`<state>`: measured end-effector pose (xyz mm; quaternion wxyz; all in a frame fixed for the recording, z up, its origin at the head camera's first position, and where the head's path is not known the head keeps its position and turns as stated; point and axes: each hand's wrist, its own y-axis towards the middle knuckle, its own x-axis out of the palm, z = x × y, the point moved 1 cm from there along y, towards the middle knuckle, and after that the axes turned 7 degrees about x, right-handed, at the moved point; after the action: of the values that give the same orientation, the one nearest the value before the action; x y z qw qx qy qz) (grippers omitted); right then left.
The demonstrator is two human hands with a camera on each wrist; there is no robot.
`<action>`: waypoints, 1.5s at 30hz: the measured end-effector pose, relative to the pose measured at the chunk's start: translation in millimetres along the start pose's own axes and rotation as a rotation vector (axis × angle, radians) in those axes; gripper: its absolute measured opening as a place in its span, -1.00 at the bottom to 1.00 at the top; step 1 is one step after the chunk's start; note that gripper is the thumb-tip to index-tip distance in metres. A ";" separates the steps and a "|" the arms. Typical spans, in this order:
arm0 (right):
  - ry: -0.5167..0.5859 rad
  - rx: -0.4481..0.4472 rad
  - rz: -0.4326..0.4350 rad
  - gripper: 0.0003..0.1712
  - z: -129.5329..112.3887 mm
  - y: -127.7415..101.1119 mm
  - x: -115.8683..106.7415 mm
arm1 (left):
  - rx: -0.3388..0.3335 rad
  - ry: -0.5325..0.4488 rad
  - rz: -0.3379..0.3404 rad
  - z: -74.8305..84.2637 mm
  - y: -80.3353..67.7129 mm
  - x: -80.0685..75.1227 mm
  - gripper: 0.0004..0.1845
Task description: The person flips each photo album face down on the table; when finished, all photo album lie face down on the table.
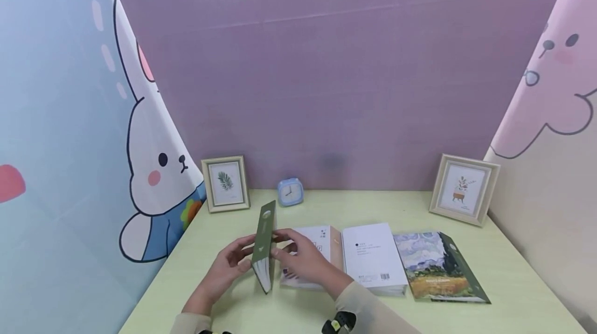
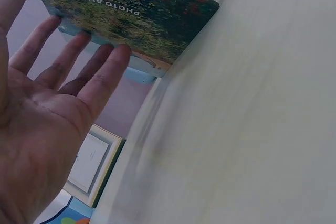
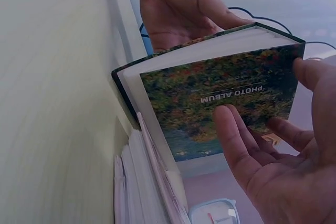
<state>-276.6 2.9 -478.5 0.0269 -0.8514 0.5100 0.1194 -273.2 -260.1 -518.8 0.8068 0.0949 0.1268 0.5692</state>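
Observation:
A photo album (image 1: 265, 235) with a dark green spine and a painted garden cover stands on edge between both hands, spine towards me. My left hand (image 1: 226, 266) is at its left side. In the left wrist view, the spread, nearly straight fingers (image 2: 107, 72) touch the painted cover (image 2: 131, 17). From the other side my right hand (image 1: 300, 259) holds the album, its thumb at the spine edge and bent fingers on the cover (image 3: 226, 124). The pages are slightly fanned. Whether its lower edge touches the table cannot be told.
Right of the album lie a white book with a tan spine (image 1: 336, 248), a plain white book (image 1: 373, 256) and another painted album (image 1: 426, 266). Behind are a blue clock (image 1: 290, 192), a left frame (image 1: 226, 183) and a right frame (image 1: 464, 189) on the pale table (image 1: 364, 204).

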 end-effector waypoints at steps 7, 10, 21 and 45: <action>0.079 0.033 -0.016 -0.39 -1.7 -3.2 -4.6 | 0.000 0.010 -0.016 1.6 0.1 3.5 -0.41; 0.083 0.031 -0.017 -0.39 -1.3 -3.7 -4.6 | -0.001 0.015 -0.025 0.6 0.2 3.9 -0.39; 0.118 0.034 -0.019 -0.40 6.6 -4.0 -2.0 | 0.002 0.038 -0.048 -1.3 1.4 5.0 -0.37; 0.193 0.028 0.057 -0.27 10.9 -6.3 -2.5 | -0.065 0.159 -0.032 -7.2 -0.4 -0.9 -0.37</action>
<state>-274.2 9.9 -489.0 -0.0138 -0.8436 0.5359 0.0301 -275.4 -261.0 -525.7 0.8058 0.0213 0.1734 0.5658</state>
